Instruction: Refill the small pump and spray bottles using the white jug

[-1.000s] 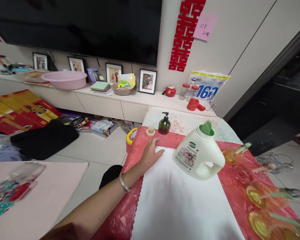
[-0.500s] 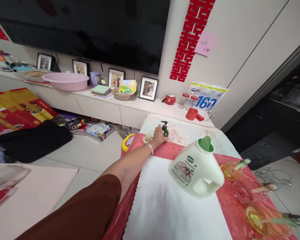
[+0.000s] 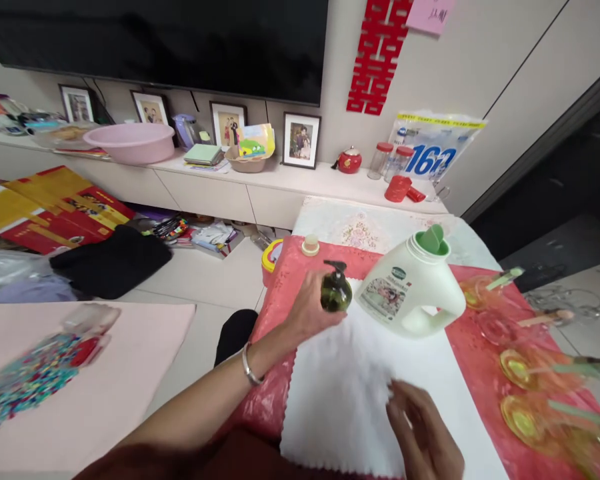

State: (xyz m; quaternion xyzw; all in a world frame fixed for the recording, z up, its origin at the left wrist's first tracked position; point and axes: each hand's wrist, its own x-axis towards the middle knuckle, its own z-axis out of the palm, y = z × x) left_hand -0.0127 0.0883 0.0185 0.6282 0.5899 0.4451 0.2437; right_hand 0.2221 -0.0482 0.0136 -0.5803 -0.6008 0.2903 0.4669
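My left hand [image 3: 310, 308] is wrapped round a dark green pump bottle [image 3: 336, 293] with a black pump head, held above the white cloth [image 3: 340, 393]. To its right stands a pale green detergent jug [image 3: 405, 293], uncapped, with a green spout in its mouth. My right hand [image 3: 423, 427] hovers over the cloth at the lower right, fingers curved and apart, with nothing in it. A cream jug cap [image 3: 310, 245] rests on the red tablecloth [image 3: 285, 293] beyond my left hand.
Several glasses with yellow bases [image 3: 520, 370] line the table's right side, sticks leaning in them. Behind is a low cabinet with a pink basin [image 3: 130, 141], picture frames and a red pot [image 3: 349, 161]. On the left, small coloured pieces [image 3: 35, 373] cover a pink surface.
My left hand has brought the pump bottle from the table's far end toward me, over the white cloth. My right hand has come into view. The camera has tilted down.
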